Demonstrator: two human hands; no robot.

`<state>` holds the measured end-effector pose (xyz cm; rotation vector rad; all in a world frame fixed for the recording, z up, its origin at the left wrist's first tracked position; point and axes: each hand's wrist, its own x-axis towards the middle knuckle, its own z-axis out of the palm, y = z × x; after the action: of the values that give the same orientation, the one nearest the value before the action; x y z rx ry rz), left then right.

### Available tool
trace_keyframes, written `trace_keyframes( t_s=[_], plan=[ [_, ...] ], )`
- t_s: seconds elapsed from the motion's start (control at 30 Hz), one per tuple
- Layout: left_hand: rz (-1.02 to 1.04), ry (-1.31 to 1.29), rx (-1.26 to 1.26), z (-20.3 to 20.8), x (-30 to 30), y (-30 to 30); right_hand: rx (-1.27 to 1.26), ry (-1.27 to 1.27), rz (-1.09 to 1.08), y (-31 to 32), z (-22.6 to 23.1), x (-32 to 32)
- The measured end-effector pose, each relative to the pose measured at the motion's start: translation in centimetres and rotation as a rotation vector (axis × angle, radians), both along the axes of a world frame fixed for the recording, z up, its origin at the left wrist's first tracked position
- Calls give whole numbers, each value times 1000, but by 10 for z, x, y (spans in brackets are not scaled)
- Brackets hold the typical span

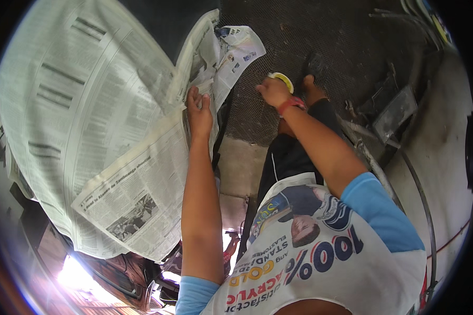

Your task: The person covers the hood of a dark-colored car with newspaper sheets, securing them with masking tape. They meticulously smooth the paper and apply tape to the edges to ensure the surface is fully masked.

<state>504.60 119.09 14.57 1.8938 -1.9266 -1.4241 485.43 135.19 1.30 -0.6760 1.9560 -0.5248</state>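
Large newspaper sheets point(115, 105) drape over a big rounded object on the left, whose own surface is mostly hidden. A lower newspaper page point(142, 199) with a photo overlaps them. My left hand point(198, 113) rests against the sheets' right edge, fingers stretched and slightly bent, with nothing held in them. Past its fingertips, a crumpled newspaper flap point(240, 55) sticks out to the right. My right hand point(275, 93) is closed on a roll of tape point(283, 80), a yellow-and-white ring showing at its far side. The two hands are apart, and a red band circles my right wrist.
A dark, mesh-textured floor point(289, 37) lies beyond the hands. My bare foot point(313, 89) stands close to the right hand. On the right are a flat grey panel point(397, 115), metal pipes and a hanging dark cable point(424, 205) beside a pale wall.
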Motion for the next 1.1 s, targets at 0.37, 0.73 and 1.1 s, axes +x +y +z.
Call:
trace_keyframes(
  t_s=[0.37, 0.73, 1.1],
  plan=[
    [-28, -131, 259, -97, -11, -31, 225, -73, -358, 169, 17, -93],
    [-277, -224, 448, -29, -61, 62, 47, -25, -193, 191, 17, -181],
    [-218, -310, 185, 88, -96, 175, -126, -174, -20, 145, 90, -314]
  ],
)
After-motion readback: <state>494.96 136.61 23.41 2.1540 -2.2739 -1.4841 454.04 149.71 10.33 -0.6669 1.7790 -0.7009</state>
